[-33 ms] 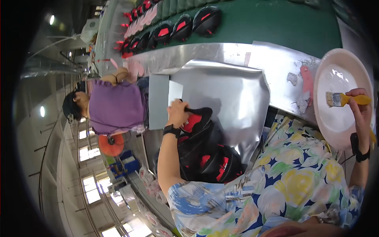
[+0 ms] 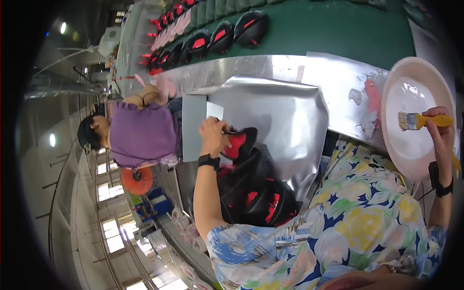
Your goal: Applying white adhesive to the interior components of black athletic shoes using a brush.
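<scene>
My left hand (image 2: 213, 137) is closed on the edge of a black shoe upper (image 2: 247, 143) with a red lining, at the top of a heap. More black-and-red shoe uppers (image 2: 263, 200) lie piled below it on a shiny metal sheet (image 2: 290, 108). At the right, my right hand (image 2: 439, 126) grips the yellow handle of a flat paintbrush (image 2: 411, 121). Its pale bristles point left, above a pale round basin (image 2: 394, 79) holding white liquid. The fingertips of my left hand are partly hidden behind the upper's edge.
A green conveyor belt (image 2: 333, 29) runs along the far side, carrying rows of black-and-red uppers (image 2: 251, 28) and pink pieces. Pink and grey scraps (image 2: 371, 99) lie beside the basin. A person in a purple top (image 2: 142, 130) works at the left, near a grey board (image 2: 194, 128).
My left hand has shifted slightly left, and the upper in it has tilted, showing more of its red lining. The right hand and paintbrush stay nearly still.
</scene>
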Action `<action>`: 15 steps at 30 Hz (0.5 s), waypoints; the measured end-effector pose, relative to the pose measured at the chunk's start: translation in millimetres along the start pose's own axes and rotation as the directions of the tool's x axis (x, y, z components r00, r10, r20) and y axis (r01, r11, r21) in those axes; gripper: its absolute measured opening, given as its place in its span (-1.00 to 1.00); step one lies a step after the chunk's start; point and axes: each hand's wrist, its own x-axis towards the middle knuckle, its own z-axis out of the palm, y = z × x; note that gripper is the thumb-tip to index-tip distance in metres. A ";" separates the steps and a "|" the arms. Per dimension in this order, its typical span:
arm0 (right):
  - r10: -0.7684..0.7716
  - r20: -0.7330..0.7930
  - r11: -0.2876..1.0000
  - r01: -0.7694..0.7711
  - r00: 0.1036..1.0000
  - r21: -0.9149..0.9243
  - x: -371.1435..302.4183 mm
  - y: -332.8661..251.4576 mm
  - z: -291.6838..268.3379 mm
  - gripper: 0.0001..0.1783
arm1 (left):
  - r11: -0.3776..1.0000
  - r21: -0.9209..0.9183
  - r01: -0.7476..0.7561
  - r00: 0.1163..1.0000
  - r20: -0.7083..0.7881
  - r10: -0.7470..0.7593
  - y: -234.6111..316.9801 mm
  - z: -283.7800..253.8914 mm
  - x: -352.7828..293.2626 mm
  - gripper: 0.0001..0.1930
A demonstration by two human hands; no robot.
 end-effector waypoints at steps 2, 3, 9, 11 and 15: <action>0.043 -0.007 0.999 -0.043 0.999 0.022 -6.2 -0.3 1.2 -0.85 | 0.991 0.080 -0.104 0.947 -0.296 0.123 27.6 -41.2 13.7 -0.74; 0.049 -0.033 0.996 -0.046 0.998 0.082 -7.9 -1.4 3.6 -0.87 | 0.968 0.196 -0.158 0.858 -0.457 0.232 44.4 -55.9 18.2 -0.77; -0.028 -0.104 0.997 0.035 0.994 0.070 -15.8 -10.0 17.4 -0.86 | 0.909 0.397 -0.127 0.549 -0.735 0.398 112.1 -95.6 45.1 -0.77; -0.017 -0.077 0.995 0.025 0.997 0.098 -20.4 -11.4 18.4 -0.84 | 0.900 0.400 -0.175 0.471 -0.768 0.433 121.5 -88.3 53.3 -0.79; -0.047 -0.106 0.998 0.051 0.993 0.034 -27.8 -9.1 13.9 -0.82 | 0.881 0.253 -0.399 0.584 -0.670 0.458 162.8 -34.1 48.6 -0.86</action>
